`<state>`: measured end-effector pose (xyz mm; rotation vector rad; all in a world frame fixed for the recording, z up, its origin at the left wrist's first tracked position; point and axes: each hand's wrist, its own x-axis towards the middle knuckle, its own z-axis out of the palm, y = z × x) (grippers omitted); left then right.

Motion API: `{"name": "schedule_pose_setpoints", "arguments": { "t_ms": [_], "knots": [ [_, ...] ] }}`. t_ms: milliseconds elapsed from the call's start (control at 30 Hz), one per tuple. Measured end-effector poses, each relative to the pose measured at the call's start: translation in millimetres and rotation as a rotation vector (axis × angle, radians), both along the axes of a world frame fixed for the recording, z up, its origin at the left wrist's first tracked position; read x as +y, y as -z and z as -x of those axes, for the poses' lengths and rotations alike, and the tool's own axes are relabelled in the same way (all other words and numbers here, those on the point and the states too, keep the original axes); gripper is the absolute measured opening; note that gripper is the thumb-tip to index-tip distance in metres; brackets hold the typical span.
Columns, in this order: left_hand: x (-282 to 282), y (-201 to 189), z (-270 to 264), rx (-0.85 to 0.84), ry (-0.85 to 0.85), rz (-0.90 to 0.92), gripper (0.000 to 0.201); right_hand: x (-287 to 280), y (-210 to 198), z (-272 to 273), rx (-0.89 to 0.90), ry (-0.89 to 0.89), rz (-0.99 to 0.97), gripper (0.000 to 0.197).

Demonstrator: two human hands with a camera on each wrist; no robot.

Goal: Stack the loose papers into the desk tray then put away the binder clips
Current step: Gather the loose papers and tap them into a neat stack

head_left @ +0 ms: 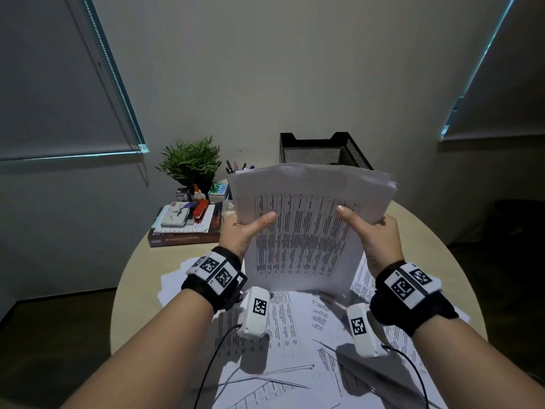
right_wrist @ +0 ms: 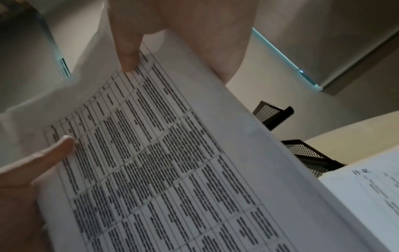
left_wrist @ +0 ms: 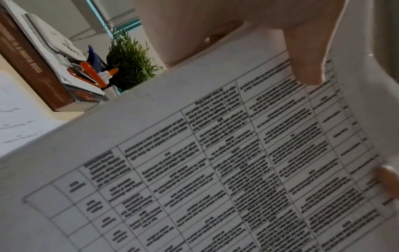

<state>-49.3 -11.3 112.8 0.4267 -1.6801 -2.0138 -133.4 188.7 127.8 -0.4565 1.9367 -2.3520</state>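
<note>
I hold a thick stack of printed papers (head_left: 306,228) upright over the round table, its lower edge near the sheets below. My left hand (head_left: 244,228) grips the stack's left edge, thumb on the front page. My right hand (head_left: 368,228) grips the right edge the same way. The left wrist view shows the printed page (left_wrist: 215,162) with my thumb on it; the right wrist view shows the page (right_wrist: 162,162) under my right thumb. A black mesh desk tray (head_left: 321,152) stands behind the stack at the table's far edge. I see no binder clips.
More loose printed sheets (head_left: 295,349) lie scattered over the near part of the table (head_left: 132,276). At the back left sit a brown book (head_left: 182,237) topped with stationery, a glue bottle (head_left: 197,196), a potted plant (head_left: 191,163) and pens (head_left: 236,166).
</note>
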Motion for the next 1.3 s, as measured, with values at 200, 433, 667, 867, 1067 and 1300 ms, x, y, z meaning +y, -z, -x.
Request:
{"name": "schedule_pose_setpoints", "arguments": {
  "t_ms": [200, 433, 667, 867, 1067, 1300],
  "knots": [
    [1.5, 2.8, 5.3, -0.026, 0.017, 0.051, 0.026, 1.3, -27.0, -7.4, 0.05, 0.042, 0.118, 0.041],
    [-2.1, 8.7, 5.8, 0.019, 0.059, 0.083, 0.04, -1.1, -39.4, -5.9, 0.124, 0.114, 0.075, 0.072],
    [-3.5, 7.8, 10.5, -0.012, 0.045, 0.103, 0.021, -2.4, -46.3, -1.7, 0.233, 0.153, 0.068, 0.024],
    [-3.5, 7.6, 10.9, -0.053, 0.022, 0.076, 0.012, 4.4, -26.8, -1.6, 0.266, 0.065, 0.029, 0.012],
    [9.3, 5.8, 10.9, -0.068, 0.011, 0.138, 0.031, -4.2, 15.3, -0.6, 0.031, 0.004, -0.061, 0.024],
    [7.2, -3.6, 14.2, -0.053, -0.049, 0.086, 0.044, -4.7, 4.8, 9.1, -0.003, 0.019, -0.073, 0.029]
  ]
}}
